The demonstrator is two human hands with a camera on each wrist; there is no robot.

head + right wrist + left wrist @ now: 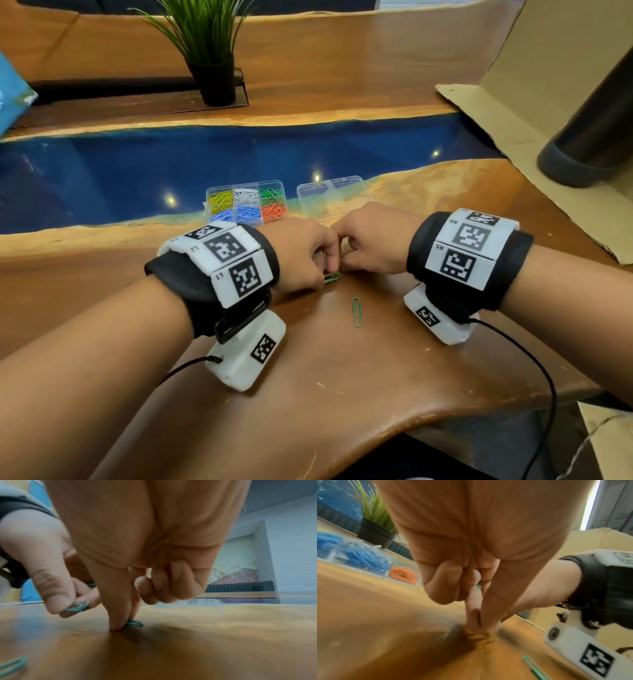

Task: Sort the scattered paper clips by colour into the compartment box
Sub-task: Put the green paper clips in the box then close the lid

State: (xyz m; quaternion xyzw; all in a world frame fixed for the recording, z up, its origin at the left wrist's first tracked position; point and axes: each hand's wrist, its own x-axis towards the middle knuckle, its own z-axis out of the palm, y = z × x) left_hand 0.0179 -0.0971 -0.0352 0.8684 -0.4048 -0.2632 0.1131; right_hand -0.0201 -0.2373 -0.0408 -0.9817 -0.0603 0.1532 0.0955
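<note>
Both hands work close together on the wooden counter (359, 377), in front of the box (245, 204). The left hand (298, 253) has its fingers curled and pinches green clips (78, 606) between thumb and forefinger; the right wrist view shows the clips' looped ends protruding just below the thumb tip. The right hand (373, 240) points its thumb and forefinger down onto the counter, the other fingers curled into the palm. In the right wrist view these two fingertips (118, 623) press on a second green clip (135, 623) lying flat on the counter; whether the clip is already gripped or only touched cannot be told. A third green clip (357, 311) lies loose on the counter, near the person and just below both hands, touching neither. The box is clear plastic with six compartments: yellow, white and green clips in the far row; blue, blue and orange-red clips in the near row. Its clear lid (334, 200) lies flat on the counter just to the right of the box, beside it. Each wrist carries a black strap with white marker blocks. A potted plant (209, 44) stands at the far side of the counter, and flattened cardboard (507, 113) lies at the right.
</note>
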